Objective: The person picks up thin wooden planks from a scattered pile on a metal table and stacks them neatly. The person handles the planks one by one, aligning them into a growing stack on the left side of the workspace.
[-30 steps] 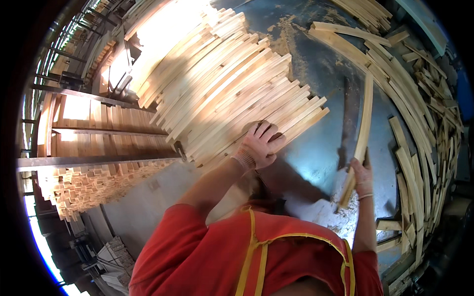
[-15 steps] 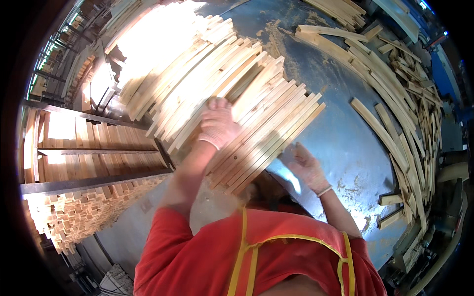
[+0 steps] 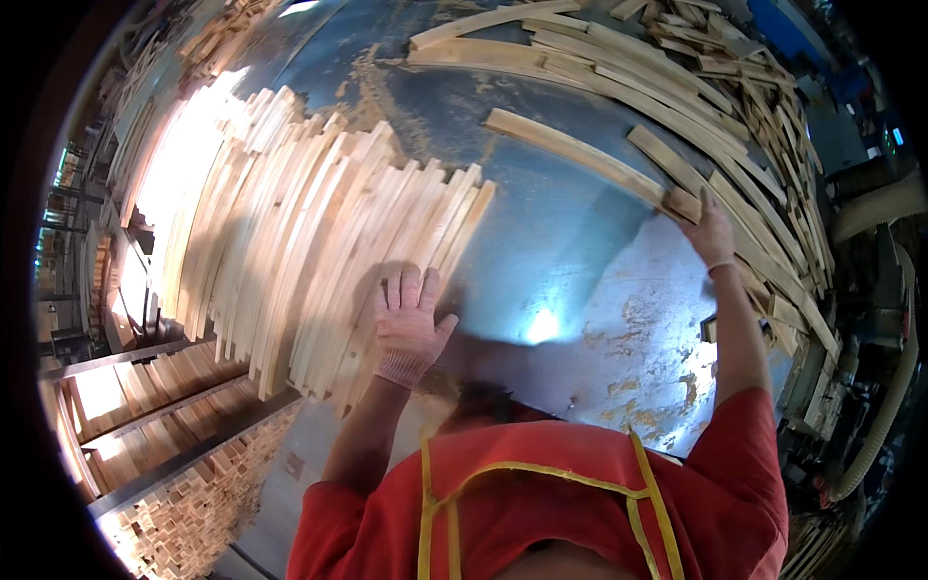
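Note:
My left hand (image 3: 411, 329), in a pale knitted glove, lies with its fingers spread on the near right part of a row of light wooden strips (image 3: 319, 242). These strips lie side by side on the metal table (image 3: 541, 251). Over on the right, my right hand (image 3: 710, 237), also gloved, is closed at the near end of a single long wooden strip (image 3: 580, 159). That strip slants away to the far left across the table. A shorter strip (image 3: 667, 159) lies just beyond my right fingers. Part of the right-hand grip is hidden behind the hand.
Long strips (image 3: 638, 72) lie loosely along the table's far and right side. Behind them is a jumbled heap of short offcuts (image 3: 744, 87). A rack of stacked strips (image 3: 184, 464) stands at the lower left. A ribbed hose (image 3: 884, 406) hangs at the right.
The view has turned to the right. My left hand has shifted to the near right side of the row. My right hand has left the row's near corner and closed on a loose strip.

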The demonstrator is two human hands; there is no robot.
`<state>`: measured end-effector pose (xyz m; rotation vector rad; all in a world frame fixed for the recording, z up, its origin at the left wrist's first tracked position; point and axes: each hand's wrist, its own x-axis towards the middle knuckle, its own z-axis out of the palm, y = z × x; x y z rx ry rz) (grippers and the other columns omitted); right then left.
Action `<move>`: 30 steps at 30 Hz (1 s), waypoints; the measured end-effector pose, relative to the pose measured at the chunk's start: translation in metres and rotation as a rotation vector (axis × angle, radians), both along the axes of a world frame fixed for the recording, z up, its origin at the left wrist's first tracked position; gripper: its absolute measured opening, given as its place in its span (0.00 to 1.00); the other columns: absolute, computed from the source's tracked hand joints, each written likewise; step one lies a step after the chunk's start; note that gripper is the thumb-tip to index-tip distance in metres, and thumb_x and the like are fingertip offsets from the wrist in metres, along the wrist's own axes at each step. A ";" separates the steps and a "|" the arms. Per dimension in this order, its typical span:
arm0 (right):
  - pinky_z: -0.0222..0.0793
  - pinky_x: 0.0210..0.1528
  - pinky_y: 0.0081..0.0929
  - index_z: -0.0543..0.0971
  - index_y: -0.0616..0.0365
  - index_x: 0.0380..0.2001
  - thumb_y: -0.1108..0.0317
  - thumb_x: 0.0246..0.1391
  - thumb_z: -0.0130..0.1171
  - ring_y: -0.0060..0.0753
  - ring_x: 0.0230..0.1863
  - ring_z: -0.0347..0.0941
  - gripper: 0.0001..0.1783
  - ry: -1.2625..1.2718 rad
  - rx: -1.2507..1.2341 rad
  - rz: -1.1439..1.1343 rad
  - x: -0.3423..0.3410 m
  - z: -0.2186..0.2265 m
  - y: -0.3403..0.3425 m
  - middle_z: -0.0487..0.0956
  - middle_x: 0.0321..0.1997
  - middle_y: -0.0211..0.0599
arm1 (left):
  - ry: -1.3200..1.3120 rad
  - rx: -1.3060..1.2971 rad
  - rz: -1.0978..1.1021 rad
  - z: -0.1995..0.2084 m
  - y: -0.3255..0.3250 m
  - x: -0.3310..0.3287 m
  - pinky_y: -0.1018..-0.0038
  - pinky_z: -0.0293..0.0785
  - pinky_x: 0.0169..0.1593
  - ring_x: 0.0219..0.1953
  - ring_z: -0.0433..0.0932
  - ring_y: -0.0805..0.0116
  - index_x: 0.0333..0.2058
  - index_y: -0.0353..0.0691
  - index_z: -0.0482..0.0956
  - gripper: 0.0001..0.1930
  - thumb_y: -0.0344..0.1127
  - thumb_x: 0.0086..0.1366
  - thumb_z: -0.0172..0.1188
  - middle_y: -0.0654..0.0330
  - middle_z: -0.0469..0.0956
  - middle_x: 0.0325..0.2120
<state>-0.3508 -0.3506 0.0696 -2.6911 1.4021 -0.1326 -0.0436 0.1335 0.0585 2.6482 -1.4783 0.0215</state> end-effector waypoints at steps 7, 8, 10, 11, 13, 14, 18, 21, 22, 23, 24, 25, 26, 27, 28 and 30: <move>0.76 0.63 0.47 0.76 0.50 0.67 0.60 0.51 0.69 0.59 0.60 0.79 0.37 0.329 0.196 0.113 -0.018 0.022 -0.073 0.82 0.59 0.52 | -0.052 -0.030 0.015 -0.044 -0.005 0.004 0.48 0.57 0.74 0.73 0.61 0.46 0.68 0.42 0.68 0.44 0.42 0.51 0.73 0.52 0.66 0.68; 0.76 0.63 0.48 0.77 0.50 0.66 0.61 0.50 0.69 0.60 0.60 0.79 0.37 0.280 0.244 0.204 0.007 0.032 -0.065 0.82 0.59 0.53 | -0.048 -0.031 0.020 -0.044 -0.004 0.004 0.48 0.57 0.74 0.72 0.61 0.46 0.68 0.42 0.68 0.44 0.42 0.51 0.73 0.53 0.66 0.68; 0.76 0.62 0.49 0.77 0.51 0.66 0.60 0.49 0.70 0.61 0.59 0.79 0.38 0.163 0.268 0.309 0.058 0.030 -0.042 0.82 0.58 0.55 | -0.026 -0.030 0.018 -0.039 -0.002 0.003 0.48 0.57 0.74 0.72 0.61 0.47 0.68 0.43 0.68 0.44 0.42 0.51 0.73 0.53 0.66 0.68; 0.76 0.61 0.50 0.76 0.52 0.67 0.60 0.48 0.70 0.62 0.59 0.79 0.39 0.095 0.242 0.331 0.092 0.026 -0.029 0.82 0.58 0.56 | -0.012 -0.031 0.019 -0.041 -0.002 0.005 0.47 0.56 0.75 0.72 0.61 0.46 0.68 0.43 0.68 0.43 0.42 0.52 0.72 0.54 0.65 0.68; 0.76 0.60 0.50 0.74 0.53 0.68 0.60 0.48 0.71 0.63 0.58 0.79 0.42 0.017 0.213 0.352 0.125 0.011 -0.019 0.82 0.58 0.57 | -0.010 -0.025 0.039 -0.044 0.002 0.003 0.46 0.55 0.76 0.71 0.61 0.47 0.68 0.44 0.69 0.42 0.43 0.53 0.71 0.54 0.65 0.68; 0.76 0.60 0.51 0.72 0.54 0.69 0.60 0.48 0.71 0.63 0.58 0.80 0.43 0.002 0.209 0.348 0.133 -0.013 -0.020 0.82 0.58 0.58 | -0.026 -0.017 0.053 -0.047 0.001 0.003 0.46 0.55 0.76 0.71 0.62 0.48 0.67 0.44 0.70 0.42 0.44 0.53 0.71 0.55 0.65 0.67; 0.78 0.59 0.47 0.64 0.57 0.77 0.60 0.49 0.75 0.56 0.53 0.83 0.53 -0.234 0.501 0.305 0.130 -0.065 -0.024 0.84 0.56 0.55 | -0.041 -0.058 0.001 -0.035 -0.006 0.009 0.52 0.56 0.75 0.71 0.63 0.50 0.68 0.45 0.69 0.44 0.47 0.51 0.73 0.56 0.68 0.66; 0.81 0.55 0.39 0.61 0.62 0.78 0.59 0.51 0.78 0.47 0.50 0.84 0.56 -0.635 1.133 0.167 0.118 -0.056 0.030 0.85 0.54 0.50 | -0.063 -0.012 0.073 -0.036 -0.001 0.000 0.51 0.55 0.76 0.71 0.63 0.53 0.68 0.45 0.70 0.43 0.49 0.52 0.73 0.58 0.69 0.65; 0.82 0.54 0.36 0.60 0.63 0.79 0.58 0.52 0.79 0.44 0.49 0.84 0.57 -0.786 1.352 0.071 0.115 -0.043 0.060 0.85 0.53 0.49 | 0.023 0.028 0.122 -0.024 -0.007 -0.008 0.53 0.55 0.76 0.71 0.64 0.52 0.68 0.44 0.71 0.42 0.49 0.55 0.72 0.58 0.70 0.64; 0.85 0.49 0.29 0.60 0.64 0.78 0.56 0.54 0.80 0.38 0.46 0.84 0.57 -0.812 1.446 0.046 0.116 -0.024 0.093 0.85 0.52 0.49 | 0.104 0.075 0.175 -0.005 -0.014 -0.014 0.54 0.56 0.76 0.70 0.66 0.51 0.68 0.44 0.71 0.41 0.48 0.57 0.72 0.57 0.72 0.62; 0.88 0.46 0.30 0.63 0.63 0.77 0.55 0.54 0.79 0.37 0.44 0.85 0.54 -0.963 1.460 -0.111 0.117 -0.021 0.129 0.84 0.51 0.48 | 0.177 0.118 0.219 0.007 -0.021 -0.017 0.55 0.57 0.76 0.69 0.67 0.51 0.68 0.43 0.71 0.40 0.48 0.59 0.72 0.56 0.74 0.61; 0.87 0.52 0.35 0.66 0.62 0.74 0.57 0.57 0.77 0.39 0.47 0.84 0.48 -1.014 1.598 -0.208 0.120 -0.006 0.162 0.84 0.54 0.46 | 0.345 -0.065 0.236 0.005 -0.025 -0.024 0.57 0.60 0.74 0.66 0.70 0.52 0.68 0.43 0.72 0.37 0.47 0.62 0.71 0.56 0.75 0.59; 0.84 0.57 0.34 0.69 0.61 0.72 0.57 0.59 0.75 0.37 0.51 0.83 0.43 -1.087 1.697 -0.140 0.122 -0.013 0.185 0.83 0.56 0.42 | 0.515 -0.248 0.242 0.003 -0.031 -0.039 0.59 0.63 0.73 0.64 0.72 0.53 0.67 0.42 0.73 0.34 0.47 0.65 0.70 0.55 0.77 0.58; 0.77 0.63 0.32 0.70 0.62 0.71 0.55 0.60 0.75 0.35 0.58 0.79 0.43 -1.073 1.667 -0.127 0.131 -0.010 0.213 0.82 0.59 0.40 | 0.682 -0.429 0.249 0.003 -0.037 -0.050 0.61 0.66 0.71 0.62 0.74 0.54 0.66 0.41 0.74 0.32 0.46 0.68 0.69 0.55 0.79 0.56; 0.75 0.65 0.31 0.69 0.64 0.72 0.53 0.59 0.76 0.34 0.60 0.78 0.45 -1.007 1.705 0.073 0.143 -0.002 0.237 0.81 0.61 0.40 | 1.310 -0.645 0.302 -0.007 -0.041 -0.050 0.64 0.69 0.68 0.59 0.76 0.59 0.67 0.40 0.73 0.30 0.46 0.71 0.67 0.55 0.80 0.54; 0.72 0.67 0.32 0.67 0.66 0.74 0.49 0.59 0.76 0.35 0.63 0.76 0.49 -0.939 1.658 0.211 0.153 0.006 0.260 0.80 0.64 0.43 | 1.810 -0.832 0.313 0.032 -0.049 -0.045 0.71 0.78 0.55 0.48 0.79 0.72 0.68 0.36 0.73 0.29 0.45 0.75 0.65 0.63 0.82 0.48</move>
